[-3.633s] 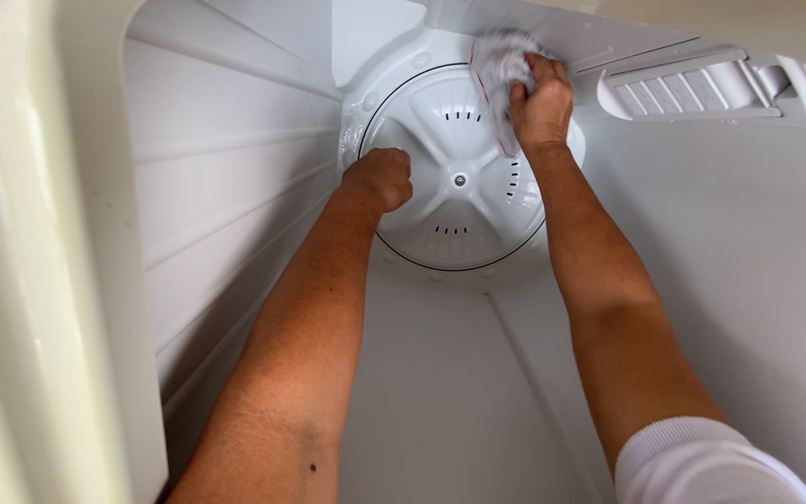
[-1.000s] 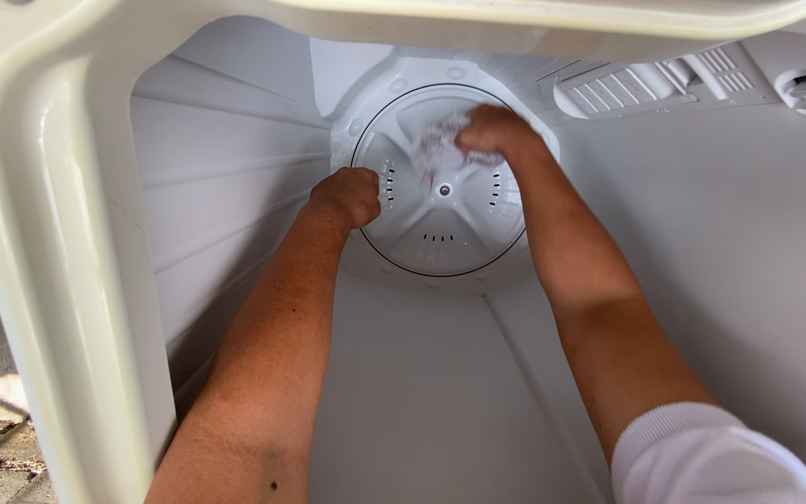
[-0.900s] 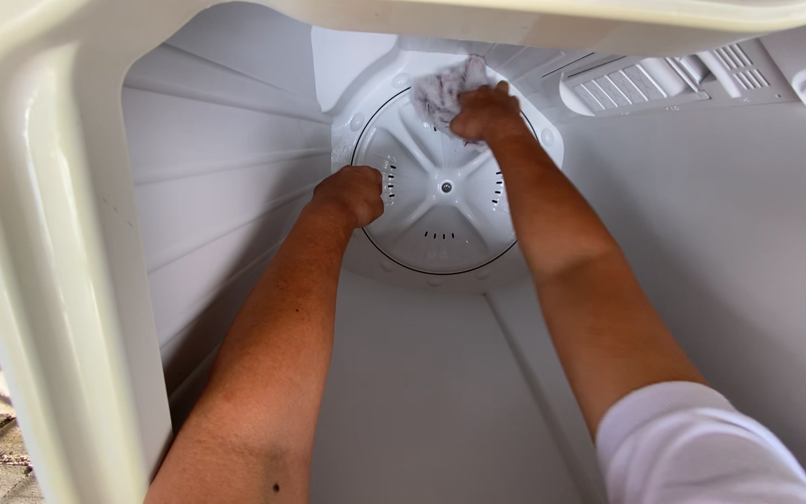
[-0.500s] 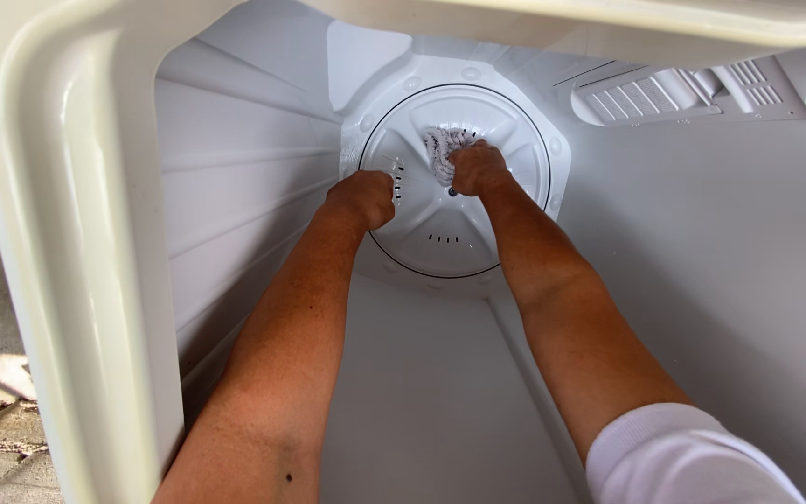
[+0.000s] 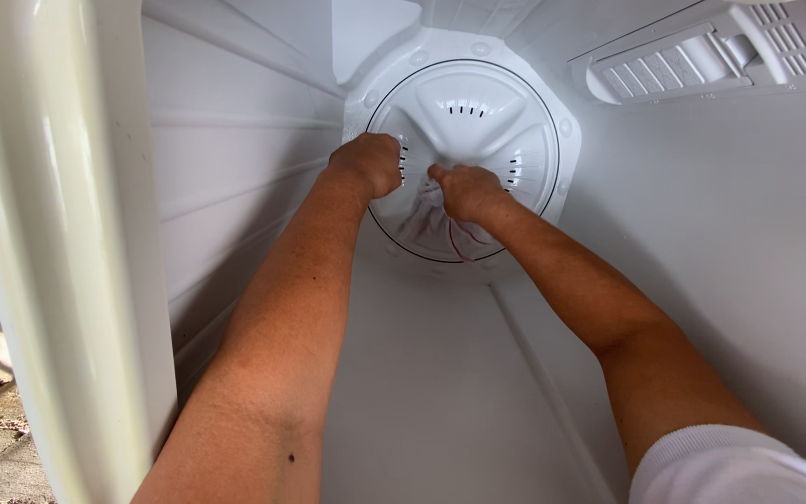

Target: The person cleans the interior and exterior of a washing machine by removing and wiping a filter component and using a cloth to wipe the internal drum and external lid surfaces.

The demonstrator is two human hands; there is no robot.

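A white cloth [image 5: 429, 217] lies bunched on the round white agitator disc [image 5: 478, 121] at the tub's bottom, low at about seven o'clock on the disc. The right hand [image 5: 466, 191] presses on it, fingers clenched around the cloth. The left hand [image 5: 368, 162] rests fisted on the disc's rim at nine o'clock. A slotted filter panel [image 5: 701, 56] sits at two o'clock on the white tub wall [image 5: 235, 168].

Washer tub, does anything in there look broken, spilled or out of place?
Nothing stands out. The white tub walls look intact, and the round agitator plate sits centred. The right hand presses a white cloth on it; the left hand rests at its rim.
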